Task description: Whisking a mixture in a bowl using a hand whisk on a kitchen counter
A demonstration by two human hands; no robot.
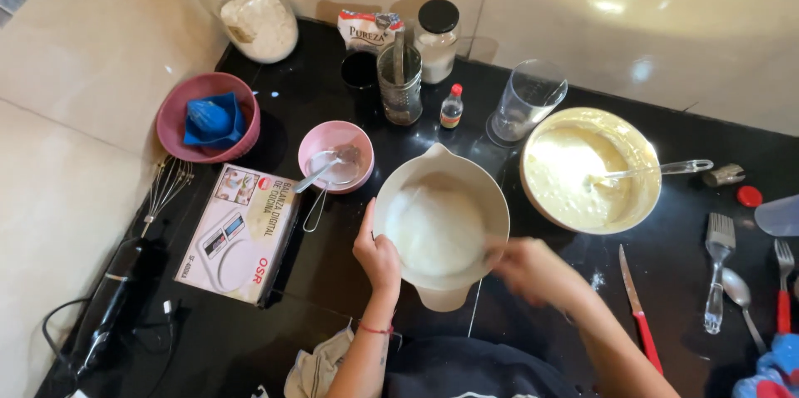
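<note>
Head view: person is steadying the cream mixing bowl (439, 227) of white batter, left hand (376, 252) curled against its left rim, thumb up along the wall, likely to brace it. Right hand (533, 269) at the bowl's right rim is blurring; grip cannot be told. Second batter bowl (639, 166), spoon inside, is sitting just right; pink bowl (334, 138) with sieve, upper left.
</note>
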